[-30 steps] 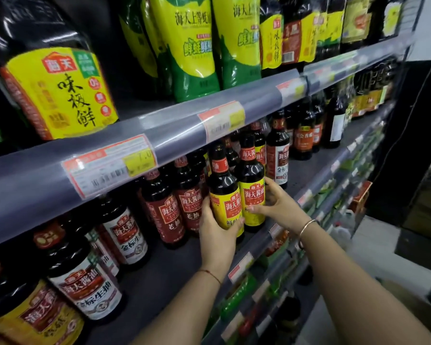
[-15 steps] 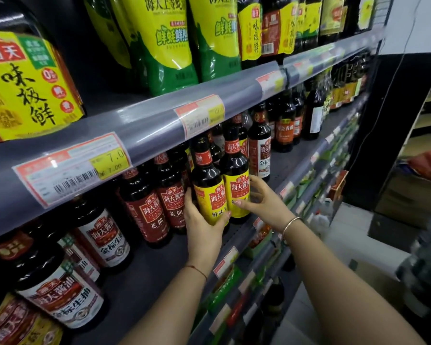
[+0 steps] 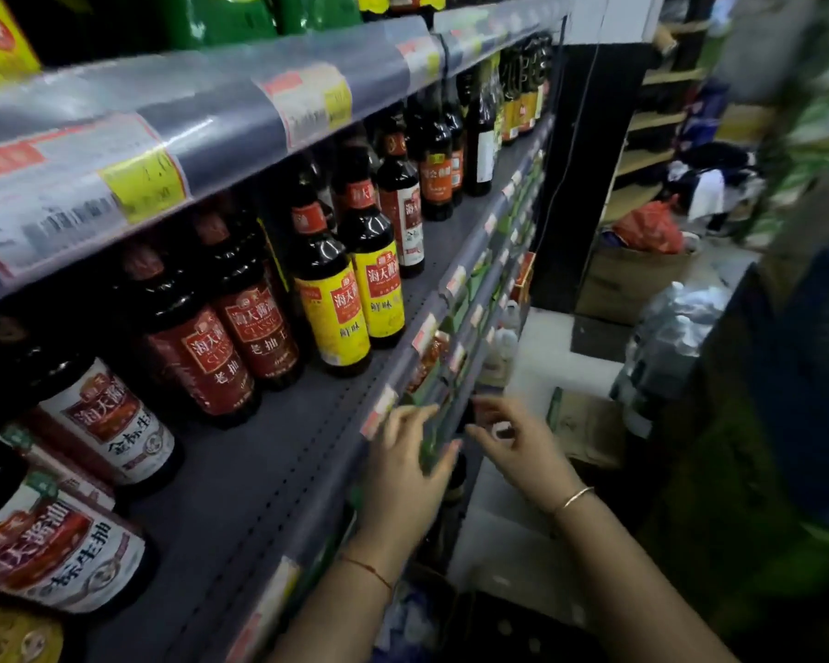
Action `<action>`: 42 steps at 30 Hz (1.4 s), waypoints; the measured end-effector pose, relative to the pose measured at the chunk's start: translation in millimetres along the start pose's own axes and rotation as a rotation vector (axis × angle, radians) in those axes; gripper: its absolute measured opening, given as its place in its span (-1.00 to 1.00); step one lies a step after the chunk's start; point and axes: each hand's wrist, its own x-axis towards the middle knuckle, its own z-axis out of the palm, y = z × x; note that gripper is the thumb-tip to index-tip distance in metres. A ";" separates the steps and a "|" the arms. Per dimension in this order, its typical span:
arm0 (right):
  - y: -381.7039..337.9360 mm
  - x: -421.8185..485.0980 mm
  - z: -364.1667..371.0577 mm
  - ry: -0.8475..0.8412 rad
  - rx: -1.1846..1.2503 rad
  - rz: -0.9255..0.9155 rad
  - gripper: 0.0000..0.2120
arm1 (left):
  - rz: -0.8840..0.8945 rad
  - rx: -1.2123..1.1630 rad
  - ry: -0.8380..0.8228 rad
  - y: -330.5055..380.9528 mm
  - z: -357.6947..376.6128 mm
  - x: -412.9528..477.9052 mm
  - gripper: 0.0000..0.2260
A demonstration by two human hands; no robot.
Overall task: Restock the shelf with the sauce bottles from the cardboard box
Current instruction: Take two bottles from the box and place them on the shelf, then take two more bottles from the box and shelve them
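Note:
Two dark sauce bottles with yellow labels stand side by side near the front of the grey shelf point(image 3: 269, 476): the left one point(image 3: 332, 308) and the right one point(image 3: 384, 289). My left hand point(image 3: 403, 471) hangs below and in front of the shelf edge, fingers spread, holding nothing. Just to its right, my right hand point(image 3: 518, 447) is also empty, fingers loosely curled apart. Both hands are clear of the bottles. A cardboard box point(image 3: 589, 428) sits on the floor beyond my right hand.
Red-label bottles point(image 3: 254, 327) and white-label bottles point(image 3: 111, 423) fill the shelf's left. More bottles point(image 3: 436, 179) line the far end. An upper shelf edge with price tags point(image 3: 307, 102) overhangs. Lower shelves, a wrapped pack point(image 3: 666, 337) and a second box point(image 3: 628, 279) lie below right.
Both hands have let go of the two yellow-label bottles and dropped down off the shelf edge. The view has swung right and down toward the floor.

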 end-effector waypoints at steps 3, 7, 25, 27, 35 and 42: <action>40.8 -48.6 1.5 -0.010 -0.252 0.071 -0.72 | 0.026 0.191 -0.268 -20.0 38.1 -25.9 -0.61; 101.3 -115.0 11.1 -0.086 -0.416 0.301 -0.66 | 0.026 0.354 -0.527 -48.5 88.0 -69.7 -0.59; 430.8 -243.7 158.3 -0.349 -0.521 0.629 -0.63 | -0.037 0.410 -0.964 -305.5 332.8 -204.0 -0.73; 467.5 -248.3 174.3 -0.369 -0.536 0.649 -0.62 | -0.081 0.385 -0.979 -333.1 358.5 -215.5 -0.74; 576.4 -266.7 225.7 -0.296 -0.432 0.680 -0.44 | -0.256 0.255 -0.926 -421.7 424.7 -244.8 -0.51; 620.0 -271.0 253.0 -0.167 -0.257 0.679 -0.45 | -0.450 0.093 -0.755 -450.5 464.7 -258.8 -0.50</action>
